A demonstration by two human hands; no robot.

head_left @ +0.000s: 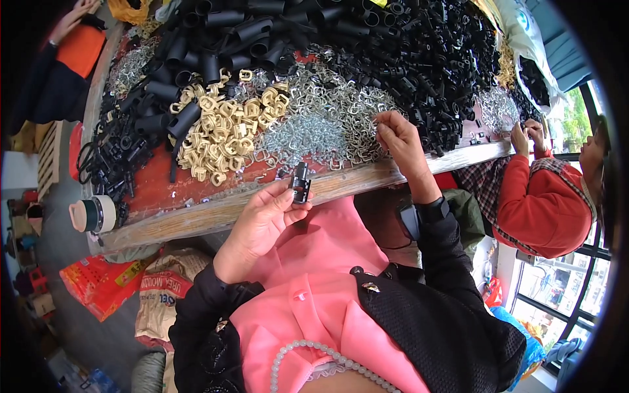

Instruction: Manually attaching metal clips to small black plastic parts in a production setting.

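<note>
My left hand (267,219) grips a small black plastic part (301,183) with notches between thumb and fingers, just in front of the table's wooden edge. My right hand (401,145) hovers at the right side of a pile of bent silver metal hooks (357,108), its fingertips drawn together. Whatever those fingertips hold, if anything, is too small to make out. Left of the hooks lie small silver screws (308,136) and a heap of cream plastic clips (216,134). Black plastic parts (426,72) are heaped beyond my right hand.
Black tubes (223,33) cover the far left of the red table (154,193). A cream and green roll (92,215) stands at its left corner. At right, a person in a red sleeve (537,209) works along the edge; another person's hand (65,25) shows at upper left.
</note>
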